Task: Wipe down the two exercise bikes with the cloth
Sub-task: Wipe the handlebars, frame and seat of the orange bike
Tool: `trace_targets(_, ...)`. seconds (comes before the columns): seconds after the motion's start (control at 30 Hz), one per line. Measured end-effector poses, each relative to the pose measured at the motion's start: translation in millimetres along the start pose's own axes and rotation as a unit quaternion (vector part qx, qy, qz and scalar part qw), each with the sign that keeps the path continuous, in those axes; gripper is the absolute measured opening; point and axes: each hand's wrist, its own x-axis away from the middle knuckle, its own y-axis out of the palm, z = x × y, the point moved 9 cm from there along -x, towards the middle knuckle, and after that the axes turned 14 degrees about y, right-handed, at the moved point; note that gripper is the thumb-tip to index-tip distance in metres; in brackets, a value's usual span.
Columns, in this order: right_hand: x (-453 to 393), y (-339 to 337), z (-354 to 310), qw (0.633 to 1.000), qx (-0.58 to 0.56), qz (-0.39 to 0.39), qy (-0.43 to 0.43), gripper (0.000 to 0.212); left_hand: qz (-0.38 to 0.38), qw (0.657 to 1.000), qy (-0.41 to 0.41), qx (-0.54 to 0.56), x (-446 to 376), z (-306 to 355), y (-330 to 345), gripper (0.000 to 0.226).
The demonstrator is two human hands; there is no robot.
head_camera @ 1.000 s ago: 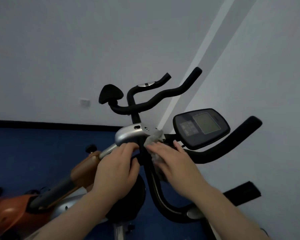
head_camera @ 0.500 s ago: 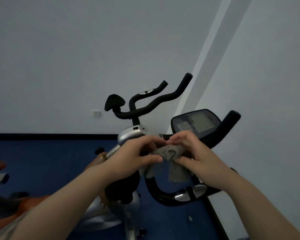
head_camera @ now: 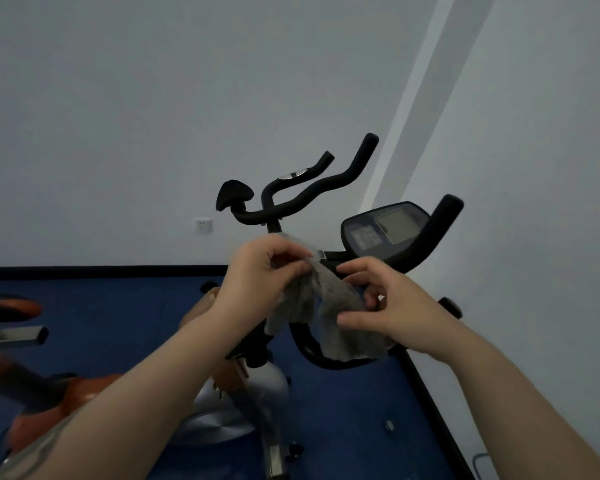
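A grey cloth (head_camera: 321, 306) hangs spread between my two hands, in front of the near exercise bike's black handlebar (head_camera: 433, 233). My left hand (head_camera: 260, 271) pinches its upper left edge. My right hand (head_camera: 392, 306) grips its right side. The bike's console (head_camera: 385, 228) with a grey screen sits just behind my right hand. Its silver body (head_camera: 267, 382) shows below my left forearm. A second set of black handlebars (head_camera: 302, 195) rises behind. An orange bike (head_camera: 49, 393) stands at the lower left, partly cut off.
Blue floor mats (head_camera: 343, 427) cover the ground, edged by a black skirting strip (head_camera: 101, 270). White walls meet in a corner at the right. A wall socket (head_camera: 202, 225) sits left of the bikes. A small bolt (head_camera: 389, 425) lies on the floor.
Both hands lifted the cloth off the bike's stem and pulled it apart, from a bunched wad to an open sheet. My view has shifted, so the bikes sit lower and further off.
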Motion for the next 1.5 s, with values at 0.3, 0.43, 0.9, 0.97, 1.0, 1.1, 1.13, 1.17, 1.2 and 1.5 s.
trace_targets(0.3, -9.1, 1.6, -9.8, 0.961, -0.257, 0.101, -0.033, 0.024, 0.014, 0.975, -0.099, 0.201, 8.0, -11.1, 14.2, 0.015)
trace_targets(0.43, -13.8, 5.1, -20.4, 0.949, -0.263, 0.157, -0.074, 0.018, -0.021, 0.929, -0.147, 0.339, 14.1, -21.9, 24.1, 0.026)
trace_targets(0.9, -62.9, 40.9, -2.1, 0.96, -0.233, 0.149, 0.044, 0.039, -0.017, 0.978, -0.116, 0.171, -12.6, -101.2, 3.0, 0.013)
trace_targets(0.97, -70.2, 20.3, -10.8, 0.964, -0.151, 0.216, 0.032, 0.038, -0.04, 0.993, -0.107, 0.03, -5.9, -117.4, -5.4, 0.012)
trace_targets(1.0, -74.1, 9.0, -19.1, 0.964, -0.089, 0.249, 0.016, 0.04, -0.05, 0.993, -0.102, -0.028, 0.5, -124.5, -8.3, 0.014)
trace_targets(1.1, -97.9, 2.8, -43.0, 0.954, 0.127, 0.27, -0.023, 0.046, -0.052, 0.99, -0.09, -0.093, 20.0, -137.1, -8.9, 0.018)
trace_targets(1.13, -110.9, 13.9, -45.6, 0.956, 0.174, 0.237, -0.022, 0.045, -0.043, 0.991, -0.093, -0.085, 24.5, -139.7, -9.0, 0.018)
trace_targets(1.17, -124.7, 29.4, -44.1, 0.958, 0.212, 0.194, -0.012, 0.044, -0.034, 0.992, -0.098, -0.076, 27.2, -143.0, -9.6, 0.018)
trace_targets(1.2, -136.4, 45.8, -39.6, 0.957, 0.245, 0.155, 0.003, 0.042, -0.026, 0.992, -0.102, -0.067, 28.3, -145.6, -10.2, 0.018)
trace_targets(1.5, -160.9, 64.3, -12.2, 0.937, 0.339, -0.048, 0.062, 0.041, -0.033, 0.994, -0.104, -0.032, 28.1, -148.8, -8.5, 0.011)
